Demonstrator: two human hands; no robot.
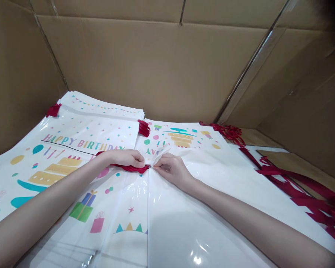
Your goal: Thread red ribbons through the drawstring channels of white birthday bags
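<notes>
My left hand (127, 157) is closed over a red ribbon (131, 168) that runs across a glossy white plastic bag (184, 208) printed with birthday motifs. My right hand (171, 168) pinches the gathered edge of that bag right where the ribbon ends, fingertips of both hands almost touching. The bag lies flat under both forearms, with cakes, gift boxes and dots printed on it.
A stack of "HAPPY BIRTHDAY" bags (83, 126) lies at the left with red ribbon bundles (143, 127) and a red ribbon end (53, 110). Loose red ribbons (296, 186) trail at the right. Brown cardboard walls (156, 59) enclose the back and both sides.
</notes>
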